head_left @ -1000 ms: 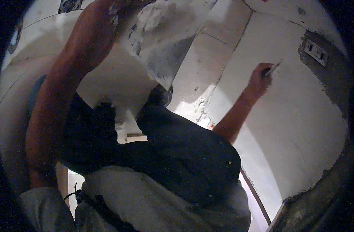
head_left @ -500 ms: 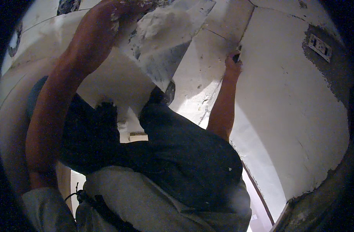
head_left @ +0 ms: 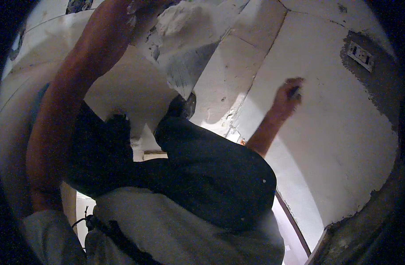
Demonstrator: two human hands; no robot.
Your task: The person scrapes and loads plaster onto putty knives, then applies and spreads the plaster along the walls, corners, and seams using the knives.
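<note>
My left hand [head_left: 138, 8] is raised at the top edge, gripping a flat grey plaster board [head_left: 189, 70] from below. A heap of white plaster [head_left: 180, 24] lies on the board. My right hand [head_left: 287, 96] reaches out to the white plastered wall [head_left: 335, 145] and is closed around a dark-handled plastering tool [head_left: 295, 92], whose blade I cannot make out. The tool is pressed against or very near the wall surface.
My bent legs in dark trousers [head_left: 211, 172] and a dark shoe [head_left: 182, 106] fill the middle. A white electrical outlet [head_left: 360, 55] sits in a bare grey patch of wall at the upper right. A wall corner seam [head_left: 264, 62] runs down left of my right hand.
My right hand swept up and left along the wall to the corner seam, then came back right and lower. The left hand and board stayed in place.
</note>
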